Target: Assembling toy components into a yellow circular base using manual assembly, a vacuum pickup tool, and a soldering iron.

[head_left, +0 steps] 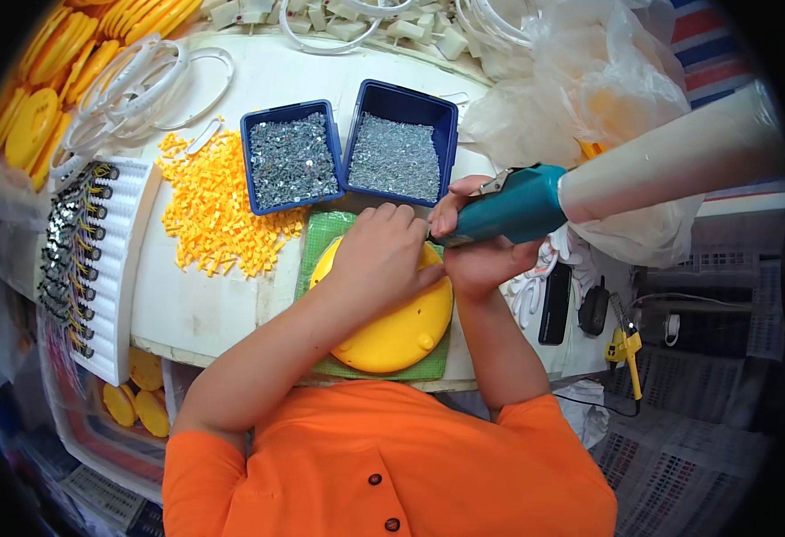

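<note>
A round yellow plastic housing (397,331) lies on a green mat (430,362) right in front of me. My left hand (381,251) is over its far side, fingers curled at the far edge and thumb lying on the top, gripping it. In my right hand (482,264) is a teal electric screwdriver (509,208), tilted, its tip pointing left toward my left fingertips. What lies under the tip is hidden by my fingers. Just beyond stand two blue bins, the left bin (333,148) and right bin (450,134), both holding small metal screws.
A pile of small yellow pieces (222,215) spreads left of the mat. Farther left, a white foam tray (128,268) holds wired parts. White rings (133,85) and yellow discs (30,125) sit back left. At right are a black phone (554,302) and a yellow soldering iron (629,353).
</note>
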Motion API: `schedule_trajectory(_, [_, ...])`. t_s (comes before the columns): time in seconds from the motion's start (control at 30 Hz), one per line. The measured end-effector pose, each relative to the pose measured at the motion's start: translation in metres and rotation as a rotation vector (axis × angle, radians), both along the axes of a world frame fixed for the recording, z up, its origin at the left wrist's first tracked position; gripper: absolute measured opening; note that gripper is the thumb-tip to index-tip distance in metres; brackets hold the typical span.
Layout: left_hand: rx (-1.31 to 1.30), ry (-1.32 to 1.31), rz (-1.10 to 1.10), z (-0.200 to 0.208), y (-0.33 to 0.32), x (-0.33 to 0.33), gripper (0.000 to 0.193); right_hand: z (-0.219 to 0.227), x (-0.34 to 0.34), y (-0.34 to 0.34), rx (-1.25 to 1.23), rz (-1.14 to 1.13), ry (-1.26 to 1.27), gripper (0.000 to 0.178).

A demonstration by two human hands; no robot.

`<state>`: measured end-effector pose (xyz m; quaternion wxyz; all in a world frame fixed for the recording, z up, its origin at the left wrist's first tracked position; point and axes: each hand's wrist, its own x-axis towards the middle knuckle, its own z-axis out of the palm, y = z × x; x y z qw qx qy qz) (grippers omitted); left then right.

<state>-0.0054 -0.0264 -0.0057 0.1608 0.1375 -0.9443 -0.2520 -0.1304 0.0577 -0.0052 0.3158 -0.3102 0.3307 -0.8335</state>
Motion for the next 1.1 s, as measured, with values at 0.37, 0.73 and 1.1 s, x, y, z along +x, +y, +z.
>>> schedule_trajectory(0.37, [-0.042,-0.011,-0.009,0.004,0.002,0.0,0.046,0.007,0.0,0.005,0.036,-0.011,0.021,0.103])
schedule_trajectory(0.73, [-0.1,0.007,-0.551,0.002,0.013,-0.008,0.043,0.02,0.029,0.092,0.0,-0.096,-0.016,0.106])
schedule_trajectory(1.1, [-0.156,-0.009,-0.56,0.001,0.019,-0.008,0.046,-0.002,0.034,0.086,-0.062,-0.061,-0.023,0.098])
